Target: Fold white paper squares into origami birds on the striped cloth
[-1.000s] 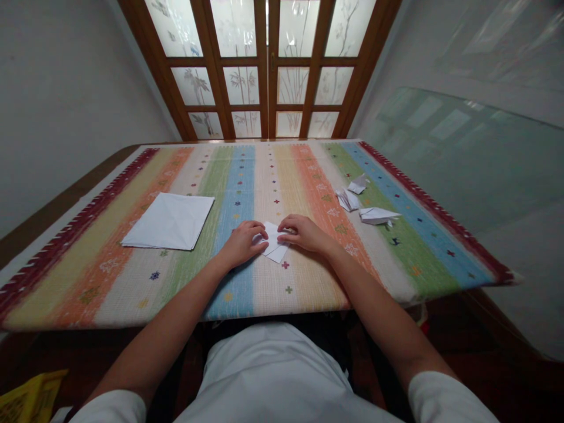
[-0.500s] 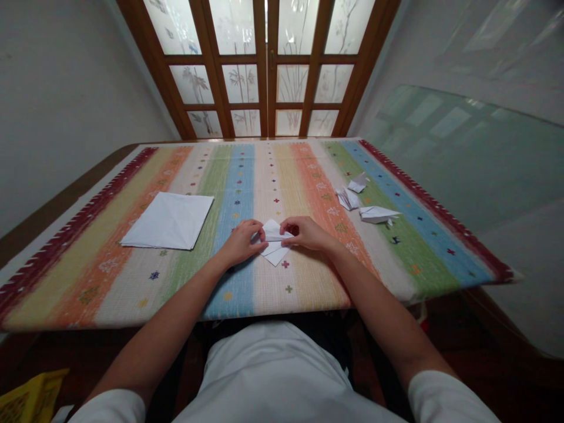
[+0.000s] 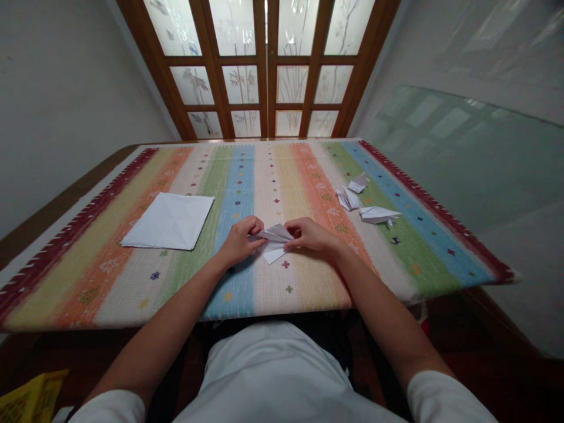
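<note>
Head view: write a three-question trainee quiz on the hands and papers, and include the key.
1. How many folded paper shapes lie to the right of the right hand?
2. True or false: the flat white paper lies untouched, to the left of the left hand.
3. Fill in: between them, both hands hold one creased piece over a ____ tablecloth.

Key: 1. three; 2. true; 3. striped.

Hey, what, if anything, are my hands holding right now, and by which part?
A small folded white paper: your left hand pinches its left side and your right hand its right side.
</note>
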Available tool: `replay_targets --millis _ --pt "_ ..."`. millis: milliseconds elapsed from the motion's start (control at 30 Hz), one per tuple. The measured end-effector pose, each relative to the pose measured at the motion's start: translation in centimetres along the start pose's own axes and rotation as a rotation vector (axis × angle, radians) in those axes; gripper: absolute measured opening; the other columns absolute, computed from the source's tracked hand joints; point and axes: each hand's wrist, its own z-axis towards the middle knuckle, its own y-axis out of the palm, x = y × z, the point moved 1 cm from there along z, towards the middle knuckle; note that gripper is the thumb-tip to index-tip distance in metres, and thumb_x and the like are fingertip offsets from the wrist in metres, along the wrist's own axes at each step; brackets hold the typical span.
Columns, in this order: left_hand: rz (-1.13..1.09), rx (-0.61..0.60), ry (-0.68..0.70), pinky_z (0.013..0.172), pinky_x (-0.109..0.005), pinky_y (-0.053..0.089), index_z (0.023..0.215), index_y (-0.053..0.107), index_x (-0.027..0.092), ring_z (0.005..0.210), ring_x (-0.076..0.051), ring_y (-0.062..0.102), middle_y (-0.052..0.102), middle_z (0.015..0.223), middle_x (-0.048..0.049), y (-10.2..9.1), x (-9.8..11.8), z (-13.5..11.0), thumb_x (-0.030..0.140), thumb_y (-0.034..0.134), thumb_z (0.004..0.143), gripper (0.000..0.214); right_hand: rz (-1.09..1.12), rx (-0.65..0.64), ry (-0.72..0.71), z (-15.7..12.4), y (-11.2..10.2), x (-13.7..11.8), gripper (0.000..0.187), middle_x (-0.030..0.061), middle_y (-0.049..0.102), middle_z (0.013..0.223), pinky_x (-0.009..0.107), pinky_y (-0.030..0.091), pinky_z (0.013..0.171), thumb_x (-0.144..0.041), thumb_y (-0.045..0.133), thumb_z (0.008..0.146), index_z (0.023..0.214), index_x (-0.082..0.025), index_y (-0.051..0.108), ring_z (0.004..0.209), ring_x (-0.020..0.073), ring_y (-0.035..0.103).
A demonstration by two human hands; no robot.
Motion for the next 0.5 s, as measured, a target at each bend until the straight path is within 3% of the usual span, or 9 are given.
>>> replay_targets --millis 133,200,267,367,500 --pt "-0.019 0.07 -0.01 0.079 -0.031 0.048 0.09 0.051 0.023 0.079 -0.016 0.057 0.066 0.091 -0.0001 -0.08 -0.03 -0.07 0.021 0.073 0.087 0.022 -0.111 0.125 -0.117 0.09 -0.07 -0.25 0.01 -0.0009 0.067 0.077 0.027 0.043 0.067 -0.025 0.079 0.079 0.086 -0.018 0.074 0.07 0.015 0.057" --pt "0.03 0.075 0.034 0.083 -0.033 0.05 0.091 0.054 0.023 0.084 -0.018 0.059 0.067 0.093 -0.0014 -0.14 0.05 -0.04 0.018 0.07 0.087 0.017 -0.204 0.229 -0.231 0.21 -0.16 -0.24 0.002 0.0008 0.068 0.08 0.027 0.043 0.068 -0.02 0.074 0.081 0.082 -0.019 0.072 0.072 0.0157 0.057" --pt "0.116 0.084 0.091 0.091 -0.037 0.051 0.089 0.055 0.023 0.092 -0.022 0.061 0.068 0.094 -0.0032 -0.24 0.21 0.0 0.013 0.067 0.086 0.016 -0.299 0.301 -0.341 0.28 -0.2 -0.2 0.006 0.003 0.067 0.083 0.028 0.043 0.07 -0.016 0.07 0.084 0.079 -0.02 0.069 0.074 0.0164 0.057" --pt "0.227 0.11 0.148 0.099 -0.042 0.05 0.086 0.057 0.023 0.104 -0.027 0.06 0.069 0.097 -0.0058 -0.35 0.49 -0.03 0.006 0.063 0.084 0.019 -0.437 0.343 -0.441 0.29 -0.08 -0.26 0.015 0.0062 0.067 0.089 0.031 0.045 0.075 -0.013 0.064 0.089 0.077 -0.021 0.065 0.079 0.0184 0.057" --pt "0.276 0.083 0.141 0.101 -0.044 0.049 0.088 0.06 0.023 0.109 -0.028 0.058 0.068 0.105 -0.0082 -0.25 0.58 -0.15 0.005 0.061 0.089 0.018 -0.583 0.305 -0.463 0.25 0.35 -0.71 0.02 0.0084 0.066 0.095 0.033 0.045 0.08 -0.012 0.059 0.095 0.08 -0.022 0.066 0.087 0.0214 0.057"
